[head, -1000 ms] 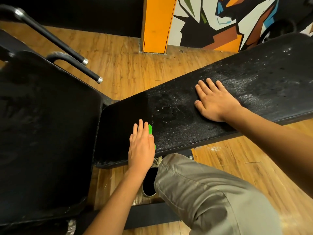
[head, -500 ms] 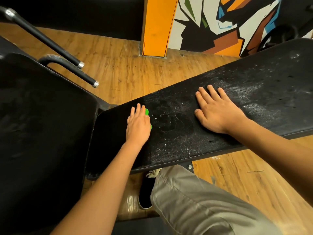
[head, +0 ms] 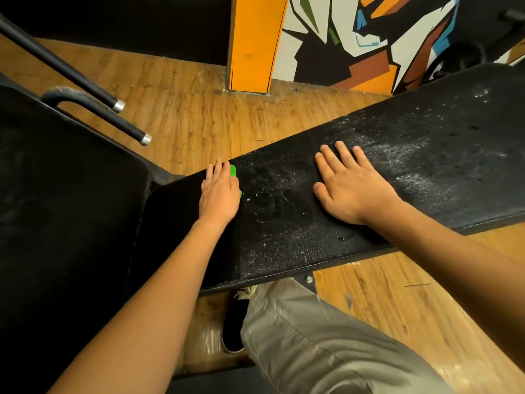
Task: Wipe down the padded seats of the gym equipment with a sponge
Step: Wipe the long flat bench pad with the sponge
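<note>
A long black padded bench (head: 284, 231) runs from the centre to the upper right, speckled with white dust on its right part and darker at its left end. My left hand (head: 219, 193) lies flat on a green sponge (head: 233, 170) at the bench's far edge, fingers straight; only a sliver of the sponge shows beside the fingers. My right hand (head: 349, 184) rests flat on the pad further right, fingers spread.
A second black padded seat (head: 65, 209) fills the left side. Two black metal bars (head: 93, 109) with silver tips stick out above it. Wooden floor, an orange pillar (head: 252, 44) and a painted wall lie behind. My grey trouser leg (head: 321, 345) and black shoe are below the bench.
My left hand has slid the sponge from the bench's near edge across to its far edge. The right hand has stayed pressed in place.
</note>
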Available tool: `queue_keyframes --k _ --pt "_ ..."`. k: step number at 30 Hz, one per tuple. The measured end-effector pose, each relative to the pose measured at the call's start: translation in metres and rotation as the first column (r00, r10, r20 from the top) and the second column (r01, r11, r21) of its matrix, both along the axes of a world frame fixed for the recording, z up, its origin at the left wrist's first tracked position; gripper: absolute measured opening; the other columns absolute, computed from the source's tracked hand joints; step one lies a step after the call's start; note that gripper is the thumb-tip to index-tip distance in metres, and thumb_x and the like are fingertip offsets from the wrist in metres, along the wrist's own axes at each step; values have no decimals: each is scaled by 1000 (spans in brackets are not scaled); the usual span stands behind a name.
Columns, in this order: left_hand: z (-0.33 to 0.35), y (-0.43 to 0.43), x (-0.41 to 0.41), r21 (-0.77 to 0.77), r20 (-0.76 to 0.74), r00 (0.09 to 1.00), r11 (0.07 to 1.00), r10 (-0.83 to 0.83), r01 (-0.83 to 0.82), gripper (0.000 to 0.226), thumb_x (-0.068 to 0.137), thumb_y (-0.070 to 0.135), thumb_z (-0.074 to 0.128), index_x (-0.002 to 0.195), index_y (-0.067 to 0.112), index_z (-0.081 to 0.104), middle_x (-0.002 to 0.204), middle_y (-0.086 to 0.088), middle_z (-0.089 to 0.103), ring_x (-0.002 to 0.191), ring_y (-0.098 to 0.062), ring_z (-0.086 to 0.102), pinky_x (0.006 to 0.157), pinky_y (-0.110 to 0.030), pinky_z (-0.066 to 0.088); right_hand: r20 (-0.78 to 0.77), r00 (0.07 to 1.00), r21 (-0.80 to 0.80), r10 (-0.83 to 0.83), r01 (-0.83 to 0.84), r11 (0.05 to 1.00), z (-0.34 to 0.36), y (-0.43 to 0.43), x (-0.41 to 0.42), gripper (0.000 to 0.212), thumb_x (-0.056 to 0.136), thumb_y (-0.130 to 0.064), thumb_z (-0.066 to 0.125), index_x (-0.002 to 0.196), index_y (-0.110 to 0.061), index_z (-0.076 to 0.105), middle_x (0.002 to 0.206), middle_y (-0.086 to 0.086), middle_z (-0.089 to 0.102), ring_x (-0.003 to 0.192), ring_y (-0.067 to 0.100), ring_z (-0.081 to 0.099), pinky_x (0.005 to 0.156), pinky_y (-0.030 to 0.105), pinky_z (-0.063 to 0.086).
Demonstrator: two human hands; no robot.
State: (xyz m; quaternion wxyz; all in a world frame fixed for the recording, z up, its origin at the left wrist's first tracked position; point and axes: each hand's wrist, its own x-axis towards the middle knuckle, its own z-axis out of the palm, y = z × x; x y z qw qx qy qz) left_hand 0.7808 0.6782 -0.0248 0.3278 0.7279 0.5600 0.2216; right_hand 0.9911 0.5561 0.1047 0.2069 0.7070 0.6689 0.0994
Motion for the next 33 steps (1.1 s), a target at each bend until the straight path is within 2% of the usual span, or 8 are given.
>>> queue_keyframes --k 5,12,16,24,29,33 --pt "-8 -38 -13 37 33 999 999 -18 17 52 110 29 23 161 17 20 170 2 6 156 -14 -4 127 -42 7 3 1000 0 -2 2 1000 0 0 -1 86 91 -54 -7 163 -8 4 171 12 2 157 34 -3 127 51 1" --pt "-3 15 2 5 9 1000 1000 5 -5 51 110 27 24 160 14 23 169 -3 11 156 -22 1 125 -45 8 -2 1000 8 -5 5 1000 -1 1 0 87 90 -54 -8 163 -8 5 171 12 2 157 34 -2 127 51 0" --pt "-1 18 1 -2 -20 1000 1000 -24 24 52 110 28 23 161 15 19 170 -2 8 156 -21 -1 125 -46 8 -2 1000 -1 -6 6 1000 -1 1 0 89 88 -54 -10 163 -8 5 171 12 3 157 34 -2 127 51 0" --pt "-8 -78 -32 56 14 998 996 -68 67 53 110 29 23 162 18 18 170 3 5 155 -13 -5 127 -41 6 4 1000 -22 -16 16 1000 0 2 -1 96 82 -56 -16 163 -8 3 171 12 1 157 34 -3 126 52 0" --pt "-15 -136 -54 83 32 997 994 -74 71 53 110 32 24 162 21 17 169 8 3 154 -8 -8 128 -38 6 -3 1000 -34 -29 29 999 2 1 -4 87 89 -55 -8 162 -8 2 171 12 0 157 34 -4 126 52 0" --pt "-20 -158 -58 86 28 999 995 -44 42 53 110 32 24 161 24 17 168 11 1 153 -4 -11 125 -31 0 -3 999 -37 -38 37 999 3 0 -5 85 91 -53 -5 162 -8 2 171 12 0 157 34 -5 127 52 -1"
